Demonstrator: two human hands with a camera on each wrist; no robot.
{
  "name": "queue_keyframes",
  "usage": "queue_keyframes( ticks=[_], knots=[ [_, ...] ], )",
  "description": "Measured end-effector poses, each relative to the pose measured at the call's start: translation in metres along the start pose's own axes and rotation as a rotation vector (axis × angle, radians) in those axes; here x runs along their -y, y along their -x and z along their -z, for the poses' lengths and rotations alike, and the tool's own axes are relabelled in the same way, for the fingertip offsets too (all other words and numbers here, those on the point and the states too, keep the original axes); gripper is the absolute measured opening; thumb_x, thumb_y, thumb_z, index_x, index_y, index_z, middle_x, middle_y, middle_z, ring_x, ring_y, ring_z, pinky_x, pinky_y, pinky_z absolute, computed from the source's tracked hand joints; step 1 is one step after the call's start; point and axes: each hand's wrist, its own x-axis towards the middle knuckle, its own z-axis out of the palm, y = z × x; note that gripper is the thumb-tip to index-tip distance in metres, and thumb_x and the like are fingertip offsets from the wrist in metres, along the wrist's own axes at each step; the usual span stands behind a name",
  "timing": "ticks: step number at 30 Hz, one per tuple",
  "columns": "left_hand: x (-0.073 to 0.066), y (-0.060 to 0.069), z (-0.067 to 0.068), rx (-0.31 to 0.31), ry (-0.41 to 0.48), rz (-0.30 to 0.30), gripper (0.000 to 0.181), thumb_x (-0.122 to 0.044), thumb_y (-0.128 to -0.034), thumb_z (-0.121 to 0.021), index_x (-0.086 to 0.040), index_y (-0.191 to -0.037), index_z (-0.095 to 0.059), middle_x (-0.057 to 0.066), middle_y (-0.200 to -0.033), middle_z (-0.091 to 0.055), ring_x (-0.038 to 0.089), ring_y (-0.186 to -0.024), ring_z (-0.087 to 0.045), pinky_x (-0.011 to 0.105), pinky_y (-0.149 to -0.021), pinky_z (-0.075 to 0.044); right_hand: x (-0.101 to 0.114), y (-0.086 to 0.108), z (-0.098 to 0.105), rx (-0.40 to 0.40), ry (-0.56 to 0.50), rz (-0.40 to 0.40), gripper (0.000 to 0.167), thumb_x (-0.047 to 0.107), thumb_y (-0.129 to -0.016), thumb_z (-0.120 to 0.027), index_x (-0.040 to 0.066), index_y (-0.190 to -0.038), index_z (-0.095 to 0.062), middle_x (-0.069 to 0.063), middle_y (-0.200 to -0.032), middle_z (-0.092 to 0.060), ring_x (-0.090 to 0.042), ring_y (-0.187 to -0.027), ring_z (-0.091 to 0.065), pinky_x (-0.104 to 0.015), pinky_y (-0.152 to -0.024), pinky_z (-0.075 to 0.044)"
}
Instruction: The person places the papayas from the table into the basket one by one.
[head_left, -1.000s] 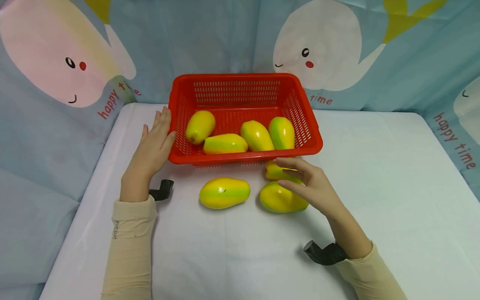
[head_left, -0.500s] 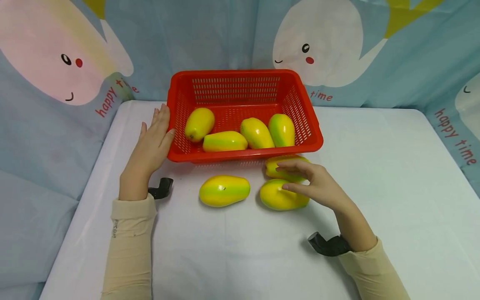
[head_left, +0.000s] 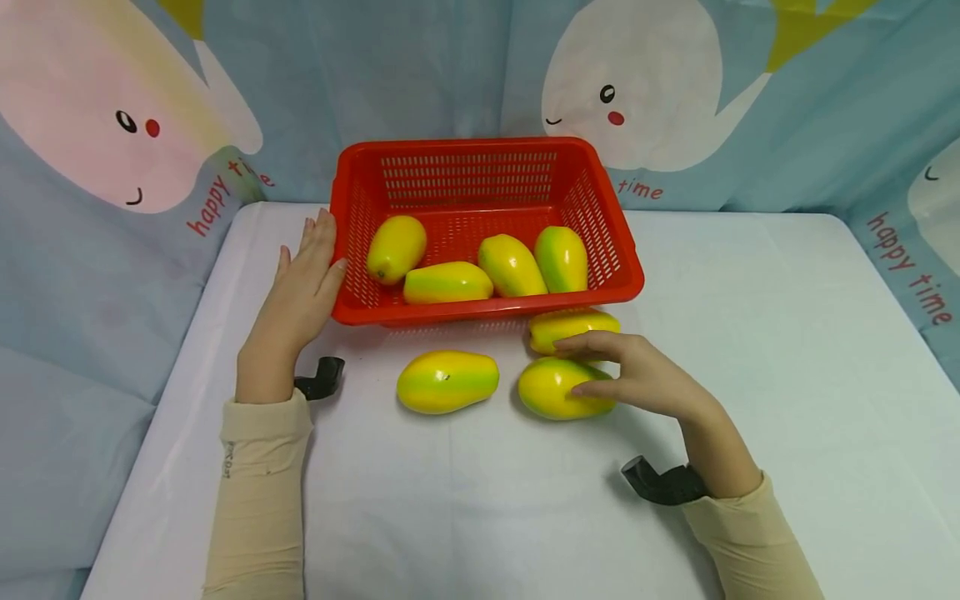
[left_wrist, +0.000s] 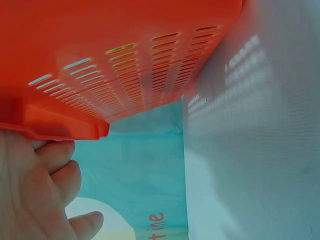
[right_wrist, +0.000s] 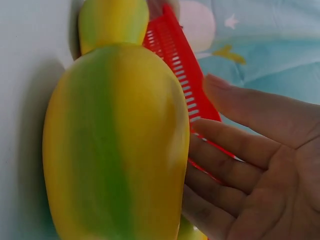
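Observation:
My left hand [head_left: 295, 297] rests with extended fingers against the left rim of a red plastic basket [head_left: 480, 312]. In the left wrist view, its fingers [left_wrist: 65, 180] lie at the rim. Several yellow-green papayas lie inside the basket, one of them [head_left: 397, 249] at the left. My right hand [head_left: 637, 375] hovers over the right end of the nearer papaya [head_left: 551, 390], thumb and fingers spread apart. In the right wrist view, that papaya [right_wrist: 115, 145] stands beside the palm, not gripped. Another papaya [head_left: 570, 327] lies just behind it, partly under the fingers.
A third loose papaya [head_left: 447, 382] lies left of the other two, in front of the basket. White cloth [head_left: 480, 508] covers the table. A blue curtain [head_left: 442, 67] printed with whales hangs behind. Black curved pieces [head_left: 663, 483] sit at both wrists.
My right hand has shifted slightly right and settled lower over the nearer papaya, uncovering more of the one behind. The left hand keeps its place at the basket.

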Motion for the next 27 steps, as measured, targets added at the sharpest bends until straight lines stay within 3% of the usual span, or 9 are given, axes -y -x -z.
queue_keyframes(
  ticks=[13,27],
  knots=[
    [0.000,0.000,0.000,0.000,0.009,-0.008,0.061,-0.032,-0.1011,-0.029,-0.013,-0.152,-0.001,0.002,-0.157,0.000,0.021,-0.144,0.002,0.050,-0.112,0.009,0.008,-0.001,-0.008,0.126,0.157,0.037,0.057,0.012,-0.076,-0.079,0.013,-0.129,-0.058,0.002,-0.130,-0.055,-0.014,-0.119,-0.048,-0.039,-0.101,-0.039],
    [0.001,0.000,0.000,0.002,0.010,-0.014,0.061,-0.031,-0.1010,-0.030,-0.012,-0.152,-0.002,0.003,-0.157,-0.001,0.022,-0.144,0.003,0.050,-0.111,0.009,0.009,-0.001,-0.012,0.186,0.175,0.011,0.064,0.014,-0.074,-0.080,0.011,-0.132,-0.054,0.001,-0.134,-0.051,-0.016,-0.124,-0.045,-0.041,-0.104,-0.036]
  ],
)
